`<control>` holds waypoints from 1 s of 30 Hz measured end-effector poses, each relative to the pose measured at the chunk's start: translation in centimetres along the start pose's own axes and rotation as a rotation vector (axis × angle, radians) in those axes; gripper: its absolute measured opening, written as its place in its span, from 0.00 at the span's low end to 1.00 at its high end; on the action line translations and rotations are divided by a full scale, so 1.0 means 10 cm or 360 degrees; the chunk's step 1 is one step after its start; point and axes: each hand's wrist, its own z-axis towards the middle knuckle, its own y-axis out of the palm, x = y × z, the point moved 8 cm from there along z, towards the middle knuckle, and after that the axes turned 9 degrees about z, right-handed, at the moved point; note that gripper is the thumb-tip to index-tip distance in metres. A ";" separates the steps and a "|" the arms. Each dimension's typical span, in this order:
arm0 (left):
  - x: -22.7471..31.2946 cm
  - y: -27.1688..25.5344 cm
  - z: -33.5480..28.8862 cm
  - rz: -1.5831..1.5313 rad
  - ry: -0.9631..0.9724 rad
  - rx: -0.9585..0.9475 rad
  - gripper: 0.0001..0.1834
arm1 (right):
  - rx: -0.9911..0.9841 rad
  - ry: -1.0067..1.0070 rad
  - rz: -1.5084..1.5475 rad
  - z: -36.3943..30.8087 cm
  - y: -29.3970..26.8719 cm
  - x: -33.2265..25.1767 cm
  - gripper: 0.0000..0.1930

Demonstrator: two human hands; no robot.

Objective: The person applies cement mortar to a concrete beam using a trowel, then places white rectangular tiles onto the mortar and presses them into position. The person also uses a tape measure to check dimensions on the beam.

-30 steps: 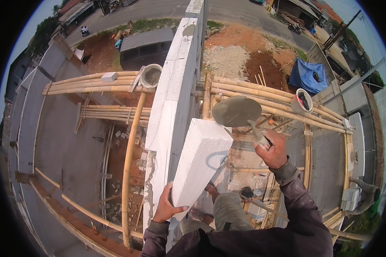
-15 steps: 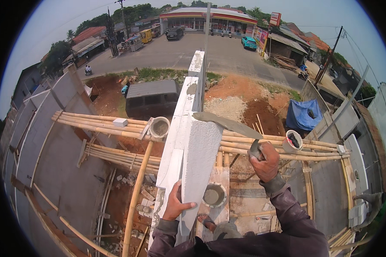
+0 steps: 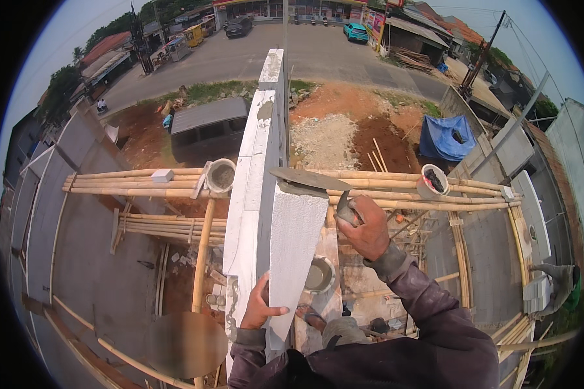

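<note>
A long white lightweight block (image 3: 295,246) stands tilted beside the white block wall (image 3: 243,201). My left hand (image 3: 259,306) grips its near, lower part, thumb across the face and fingers round the left side. In my right hand (image 3: 368,227) is a trowel (image 3: 310,179), its handle inside my closed fingers. The blade lies almost flat over the block's far upper end. Grey mortar (image 3: 298,189) shows under the blade on that end. Just right of the block, a bucket (image 3: 333,275) holding grey mortar rests on a board, near my foot.
Bamboo poles (image 3: 130,191) run across both sides of the wall. On them are a mortar bucket (image 3: 220,193), a small white block (image 3: 162,175) and a white bucket (image 3: 424,188) with dark contents. Ground lies well below. A blurred brown spot (image 3: 189,345) covers the lower left.
My right hand has come left, closer to the block, and the trowel blade now reaches across its end. Mortar shows beneath it. The view has tipped downward; my left hand keeps its grip.
</note>
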 end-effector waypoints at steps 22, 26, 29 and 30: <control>-2.50 -0.32 -1.28 0.0947 -0.0805 0.0638 0.55 | -0.1726 0.1511 -0.0771 -4.92 3.42 5.32 0.16; -2.45 -0.32 -1.88 0.0807 -0.1038 0.0845 0.56 | -0.1682 0.1522 -0.0762 -5.19 3.36 5.35 0.14; -2.18 -0.55 -2.37 0.0947 -0.1095 0.1147 0.56 | -0.1633 0.1562 -0.0728 -5.35 3.09 5.17 0.12; -2.07 -0.66 -2.52 0.1100 -0.1035 0.1278 0.56 | -0.1603 0.1603 -0.0711 -5.43 2.94 5.09 0.12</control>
